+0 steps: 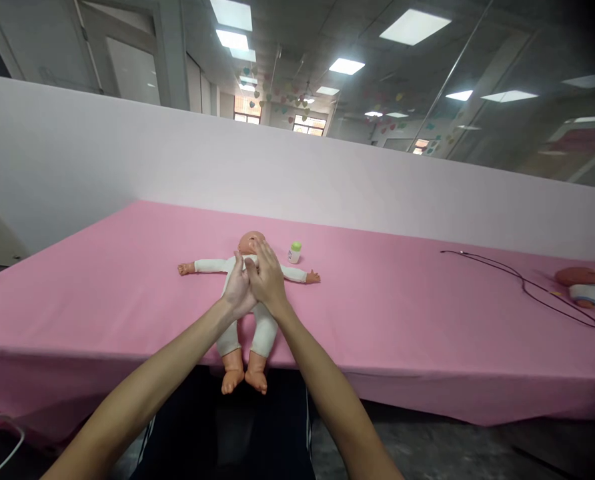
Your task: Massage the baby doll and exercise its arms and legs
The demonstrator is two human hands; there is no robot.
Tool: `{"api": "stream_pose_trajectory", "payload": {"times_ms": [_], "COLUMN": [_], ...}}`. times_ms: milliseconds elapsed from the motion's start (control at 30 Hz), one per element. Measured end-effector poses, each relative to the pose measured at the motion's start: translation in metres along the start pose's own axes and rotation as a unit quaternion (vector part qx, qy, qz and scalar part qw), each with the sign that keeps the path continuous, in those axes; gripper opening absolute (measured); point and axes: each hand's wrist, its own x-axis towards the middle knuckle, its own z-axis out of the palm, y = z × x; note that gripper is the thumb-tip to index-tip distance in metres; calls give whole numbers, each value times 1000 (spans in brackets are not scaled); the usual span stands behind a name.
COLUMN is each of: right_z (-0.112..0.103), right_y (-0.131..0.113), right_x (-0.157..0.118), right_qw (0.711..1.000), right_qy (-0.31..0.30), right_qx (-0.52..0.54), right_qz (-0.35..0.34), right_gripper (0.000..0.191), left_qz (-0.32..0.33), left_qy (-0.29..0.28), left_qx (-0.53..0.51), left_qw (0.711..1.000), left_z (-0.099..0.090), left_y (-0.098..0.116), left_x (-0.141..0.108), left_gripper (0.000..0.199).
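Observation:
A baby doll (265,327) in a white suit lies on its back, arms spread, feet hanging over the near edge of a pink-covered table (387,313). Above its chest, my left hand (238,290) and my right hand (268,277) meet palm to palm. The fingers of both hands are stretched out, and the right ones reach up in front of part of the doll's head. Whatever may lie between the palms is hidden. Beside the doll's head, to the right, stands a small white bottle (294,255) with a green cap.
A thin black cable (522,280) lies looped on the table's right side. At the far right edge, another doll (590,287) is partly in view. A low white wall (367,183) with glass above runs behind the table. A white cord (15,440) hangs at lower left.

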Motion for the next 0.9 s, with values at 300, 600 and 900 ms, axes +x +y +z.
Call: {"api": "stream_pose_trajectory", "payload": {"times_ms": [300, 600, 900], "right_z": [11, 33, 24], "right_y": [98, 109, 131], "right_x": [-31, -1, -13], "right_qw": [985, 981, 967], "right_qy": [-161, -191, -161], "right_qx": [23, 5, -9], "right_qz": [52, -23, 196], "right_gripper": [64, 58, 82], "left_qz": [63, 21, -50], "left_qy": [-21, -45, -12], "left_qx": [405, 523, 571], "left_qw": [912, 851, 820], "left_z": [-82, -95, -132], "left_y": [-38, -62, -62], "left_x": [21, 54, 63], "left_gripper": [71, 82, 86]}}
